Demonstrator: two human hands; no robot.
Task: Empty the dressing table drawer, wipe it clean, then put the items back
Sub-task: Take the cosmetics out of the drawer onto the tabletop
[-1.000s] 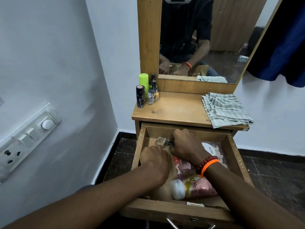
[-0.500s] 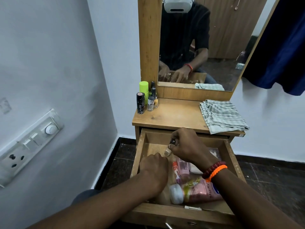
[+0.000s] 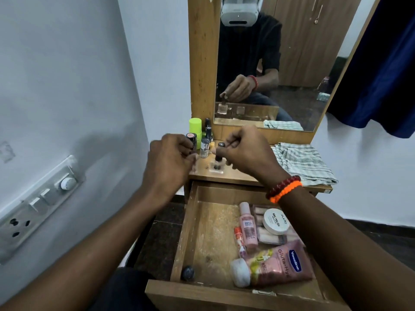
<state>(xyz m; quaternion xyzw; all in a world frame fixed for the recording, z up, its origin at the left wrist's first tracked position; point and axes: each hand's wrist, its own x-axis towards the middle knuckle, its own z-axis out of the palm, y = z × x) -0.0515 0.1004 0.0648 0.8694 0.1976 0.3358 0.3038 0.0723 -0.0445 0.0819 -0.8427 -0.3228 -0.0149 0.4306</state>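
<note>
The wooden drawer point(image 3: 186, 239) stands pulled open. In it lie a pink Vaseline tube point(image 3: 276, 264), a slim pink bottle point(image 3: 248, 227), a white nail polish tub point(image 3: 275, 221), a small red-and-white tube point(image 3: 239, 242) and a dark round cap point(image 3: 188, 272). Both hands are above the tabletop point(image 3: 238, 176). My right hand point(image 3: 249, 151) pinches the dark cap of a small clear nail polish bottle point(image 3: 216, 164) that rests on the wood. My left hand point(image 3: 168, 162) is curled around a small clear bottle point(image 3: 195, 163), which is blurred.
A green cylinder point(image 3: 195, 126), a dark lipstick tube point(image 3: 191, 139) and several small bottles point(image 3: 205, 147) stand at the tabletop's back left. A striped folded cloth point(image 3: 303, 162) lies on the right. A switchboard point(image 3: 38, 203) is on the left wall; a blue garment point(image 3: 381, 63) hangs at right.
Both hands rose out of the drawer to the tabletop. The right hand carried the small bottle up and set it on the wood; the drawer's left half is now bare.
</note>
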